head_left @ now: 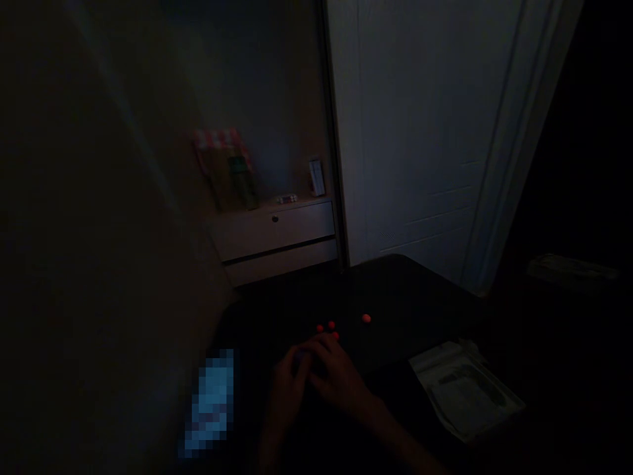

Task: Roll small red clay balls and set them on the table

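Note:
In the dim head view, my left hand (288,384) and my right hand (339,377) meet over the near part of a dark table (410,297). Their fingers are curled together around a small bluish-purple thing (301,355), mostly hidden and too dark to name. Just beyond the right fingertips lie small red balls, a left one (320,328), a far one (331,325) and a near one (335,336) partly behind the fingers. Farther right rests a larger pinkish-orange lump (366,318), apart from both hands.
A bright pixelated patch (210,402) is left of my hands. Right of the table sits a pale flat package (467,389). Behind stand a drawer cabinet (297,227) with a checked bag (217,140), a green-capped bottle (242,181) and a small box (316,178), and a white door (415,125).

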Motion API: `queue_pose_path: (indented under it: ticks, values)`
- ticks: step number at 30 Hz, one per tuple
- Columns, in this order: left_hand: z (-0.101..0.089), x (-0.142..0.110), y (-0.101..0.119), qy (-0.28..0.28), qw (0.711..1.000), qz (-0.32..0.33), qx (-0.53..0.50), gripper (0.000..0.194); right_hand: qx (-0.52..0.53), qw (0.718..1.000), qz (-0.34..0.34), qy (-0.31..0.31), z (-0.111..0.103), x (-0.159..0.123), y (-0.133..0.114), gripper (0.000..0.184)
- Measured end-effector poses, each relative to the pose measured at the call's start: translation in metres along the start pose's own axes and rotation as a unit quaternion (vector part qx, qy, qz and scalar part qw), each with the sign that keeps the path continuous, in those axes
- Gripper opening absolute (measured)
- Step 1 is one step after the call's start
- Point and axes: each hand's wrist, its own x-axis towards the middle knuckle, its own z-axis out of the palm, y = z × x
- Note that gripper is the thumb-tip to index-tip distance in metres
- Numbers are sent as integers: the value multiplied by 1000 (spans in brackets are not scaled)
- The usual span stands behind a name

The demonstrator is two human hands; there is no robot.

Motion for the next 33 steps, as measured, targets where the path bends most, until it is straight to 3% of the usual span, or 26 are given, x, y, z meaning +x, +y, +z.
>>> queue_pose_path:
  ticks: [13, 33]
  values:
    - [-3, 3, -7, -15, 999, 0, -32, 48, -1, 1000, -9, 4, 1, -1, 3, 53]
    - [-4, 2, 3, 3, 1000, -1, -4, 54, 9, 1000, 4, -12, -1, -1, 1, 48]
